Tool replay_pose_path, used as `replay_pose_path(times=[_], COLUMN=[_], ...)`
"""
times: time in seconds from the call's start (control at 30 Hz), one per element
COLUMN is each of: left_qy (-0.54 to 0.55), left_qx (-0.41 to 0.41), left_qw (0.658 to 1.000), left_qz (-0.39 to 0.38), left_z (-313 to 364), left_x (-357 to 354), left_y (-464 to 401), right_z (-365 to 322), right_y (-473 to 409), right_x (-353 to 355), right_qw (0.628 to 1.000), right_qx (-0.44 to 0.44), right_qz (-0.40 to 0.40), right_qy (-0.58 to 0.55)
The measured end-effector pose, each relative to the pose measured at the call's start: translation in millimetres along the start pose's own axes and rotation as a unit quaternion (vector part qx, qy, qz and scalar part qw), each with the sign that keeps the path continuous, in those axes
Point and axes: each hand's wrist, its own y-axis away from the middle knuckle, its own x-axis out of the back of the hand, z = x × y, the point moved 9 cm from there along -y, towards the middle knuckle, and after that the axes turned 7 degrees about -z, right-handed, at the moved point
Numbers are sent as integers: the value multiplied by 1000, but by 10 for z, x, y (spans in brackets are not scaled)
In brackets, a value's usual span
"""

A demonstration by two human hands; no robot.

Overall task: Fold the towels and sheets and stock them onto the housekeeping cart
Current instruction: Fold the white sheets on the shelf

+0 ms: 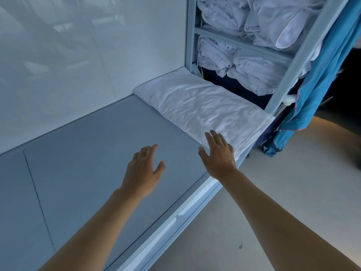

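A folded white sheet lies flat on the grey tabletop, in the centre-right of the frame, its far end up against the shelving rack at the upper right. The right hand reaches in from the lower right with fingers straight and spread, released, its fingertips at the near corner of the sheet; contact looks likely but cannot be told for sure. The left hand hovers over bare tabletop in the middle of the frame, just left of the right hand, fingers relaxed and slightly bent, grasping nothing.

The rack holds bundles of white linen stuffed onto two shelves, rumpled rather than neatly stacked. A blue cloth hangs down the rack's right side, its lower end reaching the pale floor. A glossy white wall fills the upper left behind the tabletop.
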Motion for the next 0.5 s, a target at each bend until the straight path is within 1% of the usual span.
replay_pose_path(times=[0.13,0.23,0.43,0.5], left_qy=[0,-7,-27,-49], left_qx=[-13,-19,-38,-25], left_qw=[1000,1000,999,998], left_qz=[-15,-20,3,-18], left_z=[443,702,1121,1164], left_x=[-306,-453,-671,-835], left_y=[-354,-683,-1550,-1857], right_z=[491,681,740,758], right_y=[-255,-300,-106,-102], right_x=[-161,-343,-474,-468], right_qw=[995,987,981,980], right_qx=[47,92,153,163], right_qz=[-76,-129,-115,-110], right_qy=[33,37,41,37])
